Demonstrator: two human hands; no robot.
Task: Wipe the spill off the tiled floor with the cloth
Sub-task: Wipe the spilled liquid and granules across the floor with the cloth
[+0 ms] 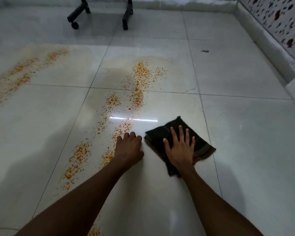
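An orange spill [136, 82] runs in speckled streaks across the glossy white tiled floor [245, 133], from the far middle down toward me, with a second fainter streak [22, 70] at the left. A dark folded cloth [162, 135] lies flat on the tile just right of the spill's near end. My right hand [180, 147] presses flat on the cloth with fingers spread. My left hand [129, 148] rests on the floor beside the cloth, fingers curled under, touching the edge of the orange droplets.
Black stand legs with a caster [75, 23] stand at the far side. A white skirting ledge [266, 41] and a floral-patterned wall [283, 19] bound the right. A small dark speck [205, 51] lies on a far tile.
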